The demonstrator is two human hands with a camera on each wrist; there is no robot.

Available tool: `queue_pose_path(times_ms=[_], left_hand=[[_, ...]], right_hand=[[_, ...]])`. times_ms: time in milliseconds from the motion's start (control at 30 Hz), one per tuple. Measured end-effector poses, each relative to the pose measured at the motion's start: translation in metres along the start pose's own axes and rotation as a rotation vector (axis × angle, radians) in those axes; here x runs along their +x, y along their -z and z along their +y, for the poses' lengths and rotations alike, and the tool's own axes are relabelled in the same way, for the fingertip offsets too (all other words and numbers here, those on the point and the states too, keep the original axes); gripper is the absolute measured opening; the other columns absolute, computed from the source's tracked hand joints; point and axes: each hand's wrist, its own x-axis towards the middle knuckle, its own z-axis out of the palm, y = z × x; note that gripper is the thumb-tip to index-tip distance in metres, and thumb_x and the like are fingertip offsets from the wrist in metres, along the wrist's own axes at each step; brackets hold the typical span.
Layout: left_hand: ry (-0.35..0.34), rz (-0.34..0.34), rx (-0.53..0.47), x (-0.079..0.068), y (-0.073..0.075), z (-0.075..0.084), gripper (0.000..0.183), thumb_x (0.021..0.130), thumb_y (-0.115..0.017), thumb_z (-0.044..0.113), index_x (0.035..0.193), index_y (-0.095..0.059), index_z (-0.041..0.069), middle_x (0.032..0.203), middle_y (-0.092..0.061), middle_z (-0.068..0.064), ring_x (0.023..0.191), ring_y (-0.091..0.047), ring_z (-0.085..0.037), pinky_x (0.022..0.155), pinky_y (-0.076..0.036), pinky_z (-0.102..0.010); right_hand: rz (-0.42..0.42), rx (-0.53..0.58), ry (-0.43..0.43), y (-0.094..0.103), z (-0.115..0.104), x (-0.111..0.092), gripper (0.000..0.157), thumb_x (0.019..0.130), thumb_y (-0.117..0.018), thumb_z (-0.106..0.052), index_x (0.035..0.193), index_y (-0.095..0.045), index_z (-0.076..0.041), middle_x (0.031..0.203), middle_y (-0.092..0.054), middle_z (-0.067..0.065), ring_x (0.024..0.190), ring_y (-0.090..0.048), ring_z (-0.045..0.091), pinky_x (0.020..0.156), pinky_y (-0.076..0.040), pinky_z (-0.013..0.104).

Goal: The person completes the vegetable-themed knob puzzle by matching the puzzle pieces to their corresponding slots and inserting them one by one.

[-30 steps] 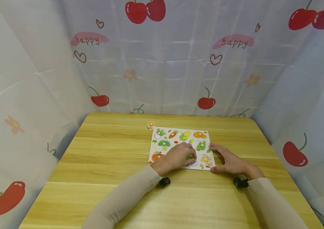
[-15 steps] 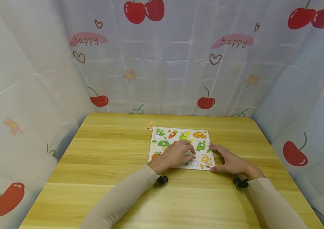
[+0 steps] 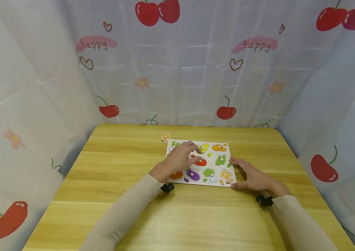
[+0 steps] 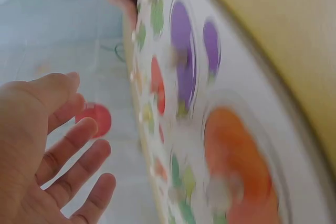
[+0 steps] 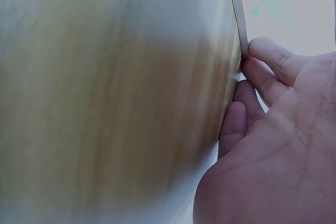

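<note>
A flat vegetable puzzle board (image 3: 211, 165) with knobbed pieces lies on the table. My left hand (image 3: 178, 158) is over its left half, thumb and fingers spread apart, holding nothing; in the left wrist view the palm and separated fingertips (image 4: 102, 187) stand off from the board's face. Below that hand show the purple eggplant (image 3: 193, 175) and the red tomato (image 3: 201, 162); the left-hand pieces are partly covered. My right hand (image 3: 252, 177) rests against the board's right edge, extended fingers and thumb apart along it. In the right wrist view its fingertips (image 5: 254, 51) touch the edge.
A loose mushroom piece (image 3: 165, 138) lies on the wooden table (image 3: 117, 167) by the board's far left corner. White curtains (image 3: 177, 69) with cherry prints stand behind the table and along both sides. A black wrist camera (image 3: 168, 188) sits at the left cuff.
My left hand has let go of the leafy cabbage piece at the near edge and moved left and away over the board, its fingers opening. The right hand has stayed at the edge.
</note>
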Motion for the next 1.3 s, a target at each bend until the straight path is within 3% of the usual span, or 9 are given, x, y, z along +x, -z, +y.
queue_pose_path(times_ms=[300, 533, 833, 1067, 1300], left_hand=[[0.077, 0.105, -0.053, -0.003, 0.023, -0.038, 0.029, 0.113, -0.081, 0.028, 0.135, -0.082, 0.008, 0.139, -0.077, -0.011, 0.13, -0.076, -0.039, 0.111, -0.065, -0.051], [0.216, 0.15, -0.059, -0.008, 0.041, -0.075, 0.035, 0.113, -0.082, 0.026, 0.143, -0.078, 0.01, 0.144, -0.074, -0.014, 0.134, -0.073, -0.04, 0.114, -0.064, -0.055], [0.325, 0.08, -0.039, -0.006, 0.052, -0.116, 0.044, 0.115, -0.077, 0.021, 0.157, -0.07, 0.008, 0.157, -0.067, -0.019, 0.141, -0.07, -0.042, 0.119, -0.061, -0.057], [0.319, -0.004, 0.008, -0.003, 0.055, -0.129, 0.047, 0.116, -0.074, 0.02, 0.162, -0.066, 0.008, 0.157, -0.066, -0.022, 0.139, -0.068, -0.042, 0.123, -0.056, -0.059], [0.333, -0.042, 0.023, 0.002, 0.055, -0.136, 0.044, 0.116, -0.073, 0.019, 0.158, -0.07, 0.007, 0.155, -0.068, -0.021, 0.143, -0.066, -0.042, 0.127, -0.054, -0.059]], right_hand=[[-0.007, 0.022, -0.005, 0.0, 0.003, -0.001, 0.11, 0.095, -0.098, -0.044, 0.179, -0.038, -0.005, 0.193, -0.024, 0.023, 0.176, -0.019, 0.059, 0.136, -0.019, 0.086], [-0.001, 0.022, 0.004, -0.001, 0.005, 0.001, 0.112, 0.094, -0.099, -0.045, 0.179, -0.038, -0.005, 0.193, -0.025, 0.023, 0.176, -0.02, 0.059, 0.136, -0.019, 0.086], [0.007, 0.028, 0.009, -0.002, 0.007, -0.001, 0.111, 0.094, -0.098, -0.046, 0.179, -0.039, -0.006, 0.193, -0.026, 0.022, 0.176, -0.022, 0.058, 0.136, -0.02, 0.086], [0.001, 0.029, -0.012, -0.001, 0.007, -0.001, 0.113, 0.094, -0.098, -0.049, 0.18, -0.038, -0.007, 0.194, -0.025, 0.021, 0.176, -0.021, 0.057, 0.137, -0.02, 0.085], [0.006, 0.015, 0.0, 0.0, 0.009, 0.0, 0.111, 0.095, -0.098, -0.048, 0.179, -0.039, -0.006, 0.193, -0.026, 0.022, 0.175, -0.023, 0.057, 0.136, -0.022, 0.085]])
